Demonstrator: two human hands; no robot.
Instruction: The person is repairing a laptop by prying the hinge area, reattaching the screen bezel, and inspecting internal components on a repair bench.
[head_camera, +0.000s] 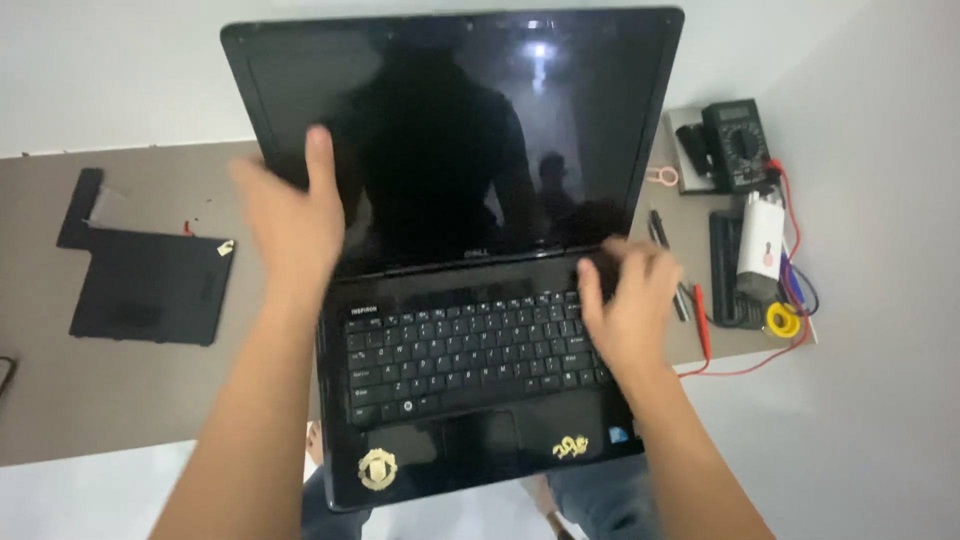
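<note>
The left hand (290, 215) is laid flat on the left side of the screen (450, 130), fingers spread, thumb up, so the grip is apart and nothing is clamped. The right hand (630, 300) is pressed down on the upper right corner of the keyboard (470, 350), fingers curled a bit; blurry, so whether that grip is closed on anything can't be told. The laptop (450, 440) is sat open on the tabletop (120, 390), front edge hung over toward the lap. A black cover panel (140, 285) is left lying well off to the left. A multimeter (738, 145), red leads (745, 368) and a yellow solder roll (782, 320) are piled on the right.
</note>
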